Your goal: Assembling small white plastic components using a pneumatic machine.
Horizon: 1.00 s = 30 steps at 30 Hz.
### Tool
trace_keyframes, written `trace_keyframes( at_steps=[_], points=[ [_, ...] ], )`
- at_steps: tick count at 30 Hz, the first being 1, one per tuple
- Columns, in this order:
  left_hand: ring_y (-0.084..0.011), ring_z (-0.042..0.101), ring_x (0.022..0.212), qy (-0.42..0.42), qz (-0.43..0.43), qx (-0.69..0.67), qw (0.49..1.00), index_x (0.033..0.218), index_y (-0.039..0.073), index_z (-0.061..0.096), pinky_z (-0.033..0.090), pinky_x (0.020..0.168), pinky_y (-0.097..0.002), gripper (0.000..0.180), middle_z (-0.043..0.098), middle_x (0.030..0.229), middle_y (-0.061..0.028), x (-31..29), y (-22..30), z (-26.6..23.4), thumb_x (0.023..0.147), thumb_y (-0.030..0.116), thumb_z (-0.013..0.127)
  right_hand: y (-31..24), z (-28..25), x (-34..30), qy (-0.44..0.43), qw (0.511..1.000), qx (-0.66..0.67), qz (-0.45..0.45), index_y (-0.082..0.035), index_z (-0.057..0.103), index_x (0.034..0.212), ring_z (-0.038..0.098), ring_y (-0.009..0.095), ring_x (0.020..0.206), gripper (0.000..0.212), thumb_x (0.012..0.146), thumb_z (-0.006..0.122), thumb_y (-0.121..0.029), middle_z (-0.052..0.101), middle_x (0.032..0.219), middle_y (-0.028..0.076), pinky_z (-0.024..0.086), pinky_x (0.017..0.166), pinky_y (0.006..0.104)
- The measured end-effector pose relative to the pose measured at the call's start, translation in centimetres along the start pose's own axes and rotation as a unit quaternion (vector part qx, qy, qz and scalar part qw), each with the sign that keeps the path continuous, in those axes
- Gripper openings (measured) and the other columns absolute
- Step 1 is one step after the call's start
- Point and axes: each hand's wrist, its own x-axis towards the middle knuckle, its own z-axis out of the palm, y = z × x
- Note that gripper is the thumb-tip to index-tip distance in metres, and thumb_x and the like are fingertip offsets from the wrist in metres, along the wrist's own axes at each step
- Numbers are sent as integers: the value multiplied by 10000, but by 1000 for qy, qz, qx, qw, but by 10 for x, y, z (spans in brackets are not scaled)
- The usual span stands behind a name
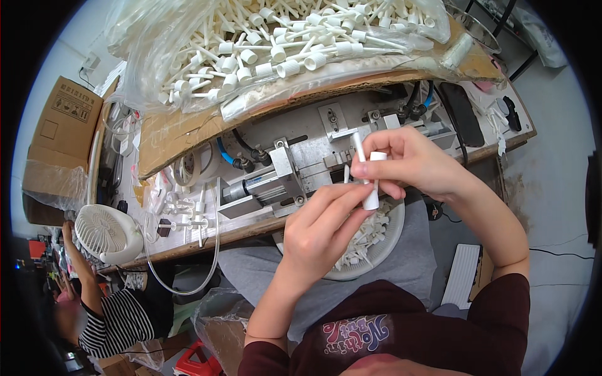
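Observation:
My left hand (320, 232) pinches a short white plastic cylinder (371, 199) between thumb and fingertips. Close against it, my right hand (417, 164) grips a slim white stem (359, 149) and a white cap-like piece (378, 156) between its thumb and fingers. Where these white parts meet is partly hidden by my fingers, so I cannot tell if they are joined. Both hands are above a white round basket (394, 247) on my lap, which holds many small white plastic pieces (369, 238). Just beyond my hands is a metal clamping fixture (285, 172) on the bench.
A clear bag of white stemmed caps (288, 50) lies on cardboard (182, 135) over the fixture. Left are a white fan (106, 233), loose white parts (188, 213) and a hanging clear tube (216, 250). A dark phone (463, 113) lies right. Another person (119, 319) works far left.

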Motion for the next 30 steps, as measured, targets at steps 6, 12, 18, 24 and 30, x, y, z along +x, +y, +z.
trace_keyframes(
  at_steps=[6, 12, 18, 24, 30],
  points=[
    [-192, 693, 828, -19, -38, 138, 990, 1076, -1, 727, 584, 674, -304, 318, 694, 1036, -109, -13, -4, 3, 765, -11, 794, -2, -14, -8, 139, 976, -55, -157, -30, 710, 1060, 558, 28, 675, 226, 900, 738, -188, 656, 799, -27, 438, 606, 190],
    [-210, 689, 747, -93, 1, 296, 951, 1049, 17, 726, 538, 665, -313, 270, 710, 1193, -101, -16, -13, 13, 787, 68, 767, -8, -4, -20, 123, 966, 33, -227, 33, 629, 1269, 609, 88, 877, 361, 973, 589, -168, 667, 1183, 116, 491, 769, 246],
    [-213, 653, 626, -123, -8, 316, 941, 1030, 42, 730, 516, 600, -314, 255, 712, 1199, -75, -3, -11, 10, 782, 92, 766, -4, 5, -32, 153, 956, -32, -247, 51, 579, 1334, 611, 100, 932, 407, 959, 577, -105, 641, 1268, 162, 509, 732, 232],
    [-207, 654, 611, -127, -23, 302, 945, 1036, 64, 737, 529, 610, -304, 262, 720, 1174, -65, -1, -11, 6, 781, 106, 778, 18, 11, -36, 177, 937, -81, -289, 33, 618, 1170, 631, 170, 1092, 345, 839, 713, 59, 546, 1371, 158, 586, 776, 244],
    [-224, 711, 884, -21, -20, 200, 979, 1086, 58, 734, 554, 802, -320, 307, 734, 1124, -106, 31, -5, -23, 788, 77, 803, 49, 19, -33, 193, 840, -362, -356, -15, 692, 1044, 699, 251, 954, 267, 789, 767, -30, 632, 1255, 137, 582, 806, 321]
  ],
)
